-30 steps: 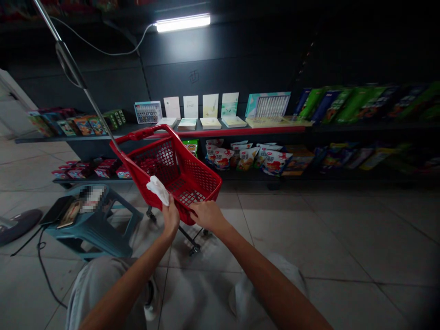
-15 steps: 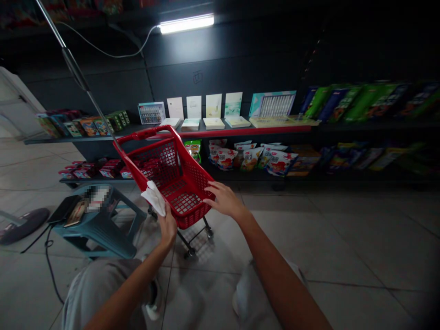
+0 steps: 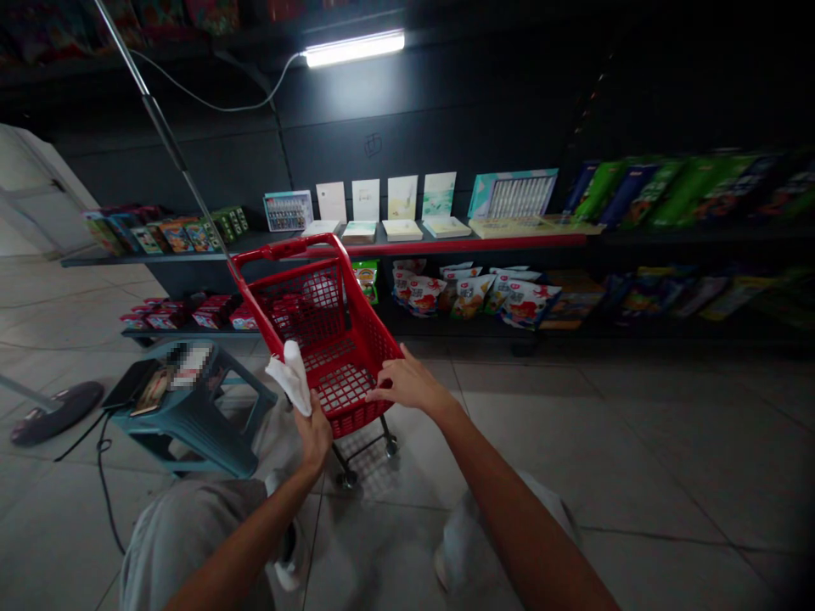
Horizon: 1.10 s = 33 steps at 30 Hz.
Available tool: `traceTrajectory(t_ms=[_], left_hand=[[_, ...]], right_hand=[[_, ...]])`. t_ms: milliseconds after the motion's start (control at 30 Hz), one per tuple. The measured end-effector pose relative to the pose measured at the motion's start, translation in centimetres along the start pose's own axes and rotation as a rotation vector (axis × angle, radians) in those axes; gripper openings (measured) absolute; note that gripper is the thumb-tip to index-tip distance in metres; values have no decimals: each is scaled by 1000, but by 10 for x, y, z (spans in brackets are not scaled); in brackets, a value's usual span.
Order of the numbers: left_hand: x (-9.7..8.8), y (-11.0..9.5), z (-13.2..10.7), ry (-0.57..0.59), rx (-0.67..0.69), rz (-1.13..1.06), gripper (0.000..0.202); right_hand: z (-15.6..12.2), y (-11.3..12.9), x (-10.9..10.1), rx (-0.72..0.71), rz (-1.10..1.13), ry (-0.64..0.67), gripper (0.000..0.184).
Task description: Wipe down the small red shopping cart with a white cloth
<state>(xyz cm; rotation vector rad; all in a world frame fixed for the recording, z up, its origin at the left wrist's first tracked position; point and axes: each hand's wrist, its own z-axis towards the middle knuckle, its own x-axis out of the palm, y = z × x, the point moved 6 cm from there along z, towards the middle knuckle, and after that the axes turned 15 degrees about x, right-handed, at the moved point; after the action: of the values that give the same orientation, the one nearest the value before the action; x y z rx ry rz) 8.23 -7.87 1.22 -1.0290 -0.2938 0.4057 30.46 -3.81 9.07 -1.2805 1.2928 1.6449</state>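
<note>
A small red shopping cart (image 3: 344, 339) with mesh sides stands on wheels on the tiled floor in front of me. My left hand (image 3: 315, 428) is closed on a crumpled white cloth (image 3: 291, 375), held against the cart's near left corner. My right hand (image 3: 407, 386) rests on the cart's near right rim, fingers curled over the edge. The basket looks empty inside. My knees in light trousers show at the bottom.
A teal plastic stool (image 3: 191, 407) with a phone and cards on top stands left of the cart. A fan base (image 3: 54, 412) and cable lie further left. Dark shelves (image 3: 446, 246) with books, boxes and snack bags run along the wall. A metal pole (image 3: 171, 144) leans behind the cart.
My right hand went from the cart's front face up to its right rim. The cart turned and shifted slightly away. My left hand kept the cloth at the left corner.
</note>
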Motion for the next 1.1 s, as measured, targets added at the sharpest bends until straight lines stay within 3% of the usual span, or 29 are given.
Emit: traceTrajectory(t_ms=[233,567,933,1100], left_hand=[[-13,3,9,16,27,-35,55],[-7,-11,29,79,-9,-48,60],[-1,-11,-2,43,-18,-54,65],[-1,-1,-20,25,-68,8,65]], right_hand=[[-6,15,3,-8,-77,12,62],[-12,22,4,34,-77,-31,59],[-15,17,6,187,-62,-108,65],[-16,16,6,254,-85,-137,70]])
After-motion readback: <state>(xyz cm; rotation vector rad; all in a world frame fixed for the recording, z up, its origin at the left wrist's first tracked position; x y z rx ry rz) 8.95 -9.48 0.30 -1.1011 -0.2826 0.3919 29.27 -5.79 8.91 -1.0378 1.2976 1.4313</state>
